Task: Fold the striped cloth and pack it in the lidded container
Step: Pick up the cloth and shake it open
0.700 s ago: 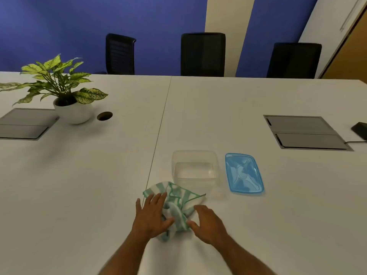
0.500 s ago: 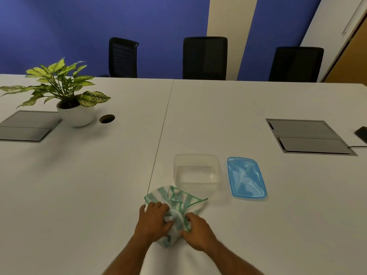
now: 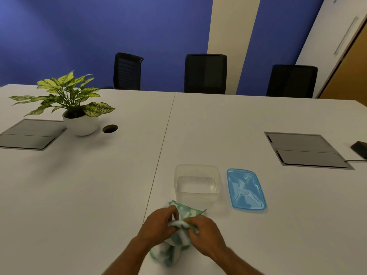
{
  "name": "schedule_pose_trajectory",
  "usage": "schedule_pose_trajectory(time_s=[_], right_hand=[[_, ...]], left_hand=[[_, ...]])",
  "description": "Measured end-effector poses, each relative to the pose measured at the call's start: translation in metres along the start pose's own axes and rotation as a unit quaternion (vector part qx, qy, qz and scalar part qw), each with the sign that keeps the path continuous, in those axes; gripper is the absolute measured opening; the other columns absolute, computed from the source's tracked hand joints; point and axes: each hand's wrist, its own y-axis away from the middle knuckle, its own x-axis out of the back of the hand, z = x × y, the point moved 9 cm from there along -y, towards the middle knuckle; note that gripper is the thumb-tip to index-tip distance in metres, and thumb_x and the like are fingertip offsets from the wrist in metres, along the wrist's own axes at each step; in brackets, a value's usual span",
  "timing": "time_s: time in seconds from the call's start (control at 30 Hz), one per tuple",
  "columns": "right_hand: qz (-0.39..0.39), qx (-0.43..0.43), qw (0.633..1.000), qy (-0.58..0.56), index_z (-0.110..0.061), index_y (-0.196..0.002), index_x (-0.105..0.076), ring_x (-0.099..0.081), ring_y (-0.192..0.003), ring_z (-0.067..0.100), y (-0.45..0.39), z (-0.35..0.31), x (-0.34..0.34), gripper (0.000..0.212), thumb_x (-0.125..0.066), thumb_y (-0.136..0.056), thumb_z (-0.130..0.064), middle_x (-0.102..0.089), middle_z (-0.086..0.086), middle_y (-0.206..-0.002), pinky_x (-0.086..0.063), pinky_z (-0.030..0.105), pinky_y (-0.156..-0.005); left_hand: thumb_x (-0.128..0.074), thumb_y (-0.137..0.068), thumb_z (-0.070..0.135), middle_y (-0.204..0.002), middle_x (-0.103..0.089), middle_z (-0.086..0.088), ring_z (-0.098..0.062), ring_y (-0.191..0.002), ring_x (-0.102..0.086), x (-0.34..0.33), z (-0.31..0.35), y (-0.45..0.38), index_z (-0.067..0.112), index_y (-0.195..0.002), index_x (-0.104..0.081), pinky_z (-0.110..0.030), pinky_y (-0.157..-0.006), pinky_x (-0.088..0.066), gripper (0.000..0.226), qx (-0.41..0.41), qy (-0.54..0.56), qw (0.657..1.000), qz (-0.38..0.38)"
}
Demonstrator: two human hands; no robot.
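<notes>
A green-and-white striped cloth (image 3: 174, 245) lies bunched on the white table (image 3: 99, 195) near the front edge. My left hand (image 3: 158, 225) and my right hand (image 3: 204, 233) both pinch it at its middle, fingers closed on the fabric. Part of the cloth hangs blurred below the hands, and a corner (image 3: 190, 210) sticks out behind them. Just beyond stands the clear plastic container (image 3: 197, 184), with nothing in it. Its blue lid (image 3: 245, 189) lies flat to the right of it.
A potted plant (image 3: 79, 114) in a white pot stands at the back left beside a round cable hole (image 3: 110, 128). Grey floor-box flaps sit at far left (image 3: 29, 133) and at right (image 3: 303, 149). A black device (image 3: 360, 148) lies at the right edge. Three black chairs line the far side.
Both hands went from resting flat on the cloth to pinching it, and they have gathered and lifted it slightly toward me. The camera tilted a little.
</notes>
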Motion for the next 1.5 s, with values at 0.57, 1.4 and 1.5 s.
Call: schedule_pose_trajectory(time_s=[0.57, 1.4, 1.5], right_hand=[[0.121, 0.172, 0.971, -0.115, -0.032, -0.076, -0.073, -0.04, -0.048, 0.003, -0.033, -0.096, 0.214, 0.005, -0.07, -0.075, -0.028, -0.052, -0.002, -0.049, -0.038, 0.023, -0.051], [0.091, -0.002, 0.971, 0.219, -0.015, -0.097, -0.075, -0.063, -0.09, 0.023, -0.075, -0.02, 0.367, 0.024, -0.051, -0.092, -0.015, -0.074, 0.005, -0.099, -0.051, 0.038, -0.082], [0.141, 0.01, 0.972, 0.189, -0.015, -0.096, -0.075, -0.061, -0.085, 0.021, -0.074, -0.026, 0.395, 0.022, -0.053, -0.094, -0.014, -0.073, 0.005, -0.097, -0.051, 0.037, -0.079]], left_hand=[[-0.057, -0.087, 0.057, -0.07, -0.063, 0.014, -0.005, -0.064, -0.059, 0.155, 0.118, -0.056, 0.04, -0.074, -0.059, -0.011, -0.055, -0.041, 0.022, -0.158, 0.113, 0.97, 0.146], [-0.066, -0.06, 0.079, -0.052, -0.056, 0.028, 0.005, -0.054, -0.056, 0.306, 0.121, -0.103, 0.047, -0.065, -0.066, -0.011, -0.047, -0.03, 0.033, -0.15, -0.135, 0.96, 0.192], [-0.074, -0.054, 0.075, -0.056, -0.058, 0.029, -0.003, -0.054, -0.055, 0.287, 0.104, -0.112, 0.055, -0.055, -0.057, -0.014, -0.047, -0.028, 0.027, -0.121, -0.191, 0.97, 0.093]])
